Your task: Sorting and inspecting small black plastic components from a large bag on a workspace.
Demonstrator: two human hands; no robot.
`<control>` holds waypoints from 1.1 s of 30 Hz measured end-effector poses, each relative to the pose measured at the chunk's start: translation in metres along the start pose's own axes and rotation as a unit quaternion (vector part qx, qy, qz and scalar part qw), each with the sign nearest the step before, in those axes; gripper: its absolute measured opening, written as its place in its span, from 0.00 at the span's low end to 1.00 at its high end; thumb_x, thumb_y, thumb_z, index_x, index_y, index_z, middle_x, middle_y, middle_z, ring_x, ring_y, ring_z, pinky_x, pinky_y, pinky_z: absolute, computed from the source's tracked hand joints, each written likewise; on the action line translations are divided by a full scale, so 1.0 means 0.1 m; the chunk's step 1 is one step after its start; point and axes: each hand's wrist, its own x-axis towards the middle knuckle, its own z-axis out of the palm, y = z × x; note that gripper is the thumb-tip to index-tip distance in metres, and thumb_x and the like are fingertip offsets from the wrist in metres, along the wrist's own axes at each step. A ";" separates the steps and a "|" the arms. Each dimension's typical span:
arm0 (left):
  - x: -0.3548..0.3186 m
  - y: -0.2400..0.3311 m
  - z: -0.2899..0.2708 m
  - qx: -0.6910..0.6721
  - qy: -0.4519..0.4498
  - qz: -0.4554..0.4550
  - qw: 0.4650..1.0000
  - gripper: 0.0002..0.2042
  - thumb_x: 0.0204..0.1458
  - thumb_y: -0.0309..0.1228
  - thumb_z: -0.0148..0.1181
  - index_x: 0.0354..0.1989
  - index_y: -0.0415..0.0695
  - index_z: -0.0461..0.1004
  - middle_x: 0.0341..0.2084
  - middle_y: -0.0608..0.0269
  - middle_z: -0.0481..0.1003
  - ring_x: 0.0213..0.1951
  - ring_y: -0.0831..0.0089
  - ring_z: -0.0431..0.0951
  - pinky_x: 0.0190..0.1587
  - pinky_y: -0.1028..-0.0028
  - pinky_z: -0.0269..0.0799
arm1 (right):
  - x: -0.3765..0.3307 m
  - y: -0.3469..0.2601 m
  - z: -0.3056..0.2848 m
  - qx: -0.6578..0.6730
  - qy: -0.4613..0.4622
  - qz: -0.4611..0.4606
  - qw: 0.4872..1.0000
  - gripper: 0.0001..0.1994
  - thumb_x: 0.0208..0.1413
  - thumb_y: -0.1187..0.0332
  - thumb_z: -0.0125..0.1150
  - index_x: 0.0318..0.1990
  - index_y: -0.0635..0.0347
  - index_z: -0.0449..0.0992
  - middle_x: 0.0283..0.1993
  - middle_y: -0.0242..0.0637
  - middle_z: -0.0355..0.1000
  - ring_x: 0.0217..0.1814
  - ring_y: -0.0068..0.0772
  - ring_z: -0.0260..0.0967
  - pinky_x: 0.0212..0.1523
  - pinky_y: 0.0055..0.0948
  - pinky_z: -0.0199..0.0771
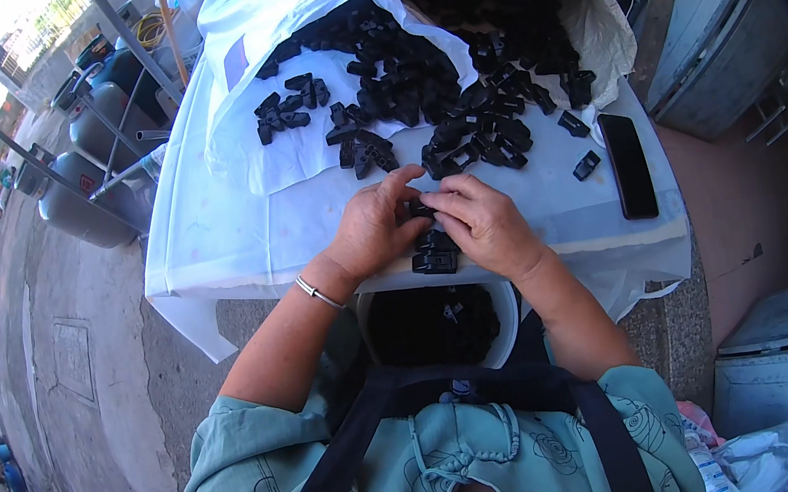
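Note:
Close to the table's front edge, my left hand (376,223) and my right hand (489,222) meet with fingers pinched around a small black plastic part (421,209), mostly hidden by the fingertips. Just below them, a few more black plastic parts (435,262) stand at the edge of the white-covered table (224,255). Beyond my fingers lies a loose heap of black plastic parts (401,84), spilling from a white sack (237,97) and a beige woven sack (609,40).
A black phone (628,166) lies at the right of the table, with two loose parts beside it. Under the front edge, a white bucket (508,316) holds more black parts. Grey gas cylinders (76,205) stand off to the left; a metal cabinet (718,39) is at the right.

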 end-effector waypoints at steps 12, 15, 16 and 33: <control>0.17 0.04 -0.23 0.103 -0.038 0.019 0.994 0.17 0.46 0.22 0.60 0.47 0.42 0.73 0.39 0.53 0.73 0.34 0.59 0.78 0.34 0.67 0.75 | -0.14 -0.09 0.00 -0.140 -0.095 0.046 0.984 0.15 0.58 0.64 0.54 0.50 0.55 0.77 0.54 0.40 0.72 0.56 0.41 0.67 0.55 0.39 0.61; 0.30 0.03 -0.09 0.174 -0.028 0.071 0.982 0.17 0.46 0.21 0.56 0.46 0.44 0.74 0.44 0.52 0.72 0.36 0.53 0.78 0.37 0.62 0.75 | -0.10 -0.07 -0.04 -0.115 -0.092 0.042 0.988 0.15 0.56 0.68 0.55 0.50 0.57 0.77 0.52 0.41 0.72 0.56 0.42 0.67 0.54 0.39 0.63; 0.35 0.03 -0.07 0.175 -0.029 0.071 0.982 0.17 0.46 0.21 0.56 0.46 0.44 0.74 0.44 0.52 0.72 0.36 0.53 0.78 0.37 0.62 0.75 | -0.10 -0.05 -0.07 -0.073 -0.097 0.050 0.991 0.15 0.55 0.70 0.56 0.50 0.59 0.76 0.52 0.42 0.72 0.56 0.43 0.67 0.54 0.39 0.65; 0.11 0.10 -0.01 0.135 -0.043 0.087 0.986 0.17 0.44 0.27 0.65 0.45 0.44 0.74 0.34 0.54 0.74 0.37 0.56 0.77 0.40 0.62 0.74 | -0.05 0.32 -0.22 -0.099 -0.055 0.159 0.981 0.13 0.57 0.69 0.57 0.49 0.59 0.74 0.46 0.42 0.71 0.48 0.48 0.68 0.49 0.39 0.69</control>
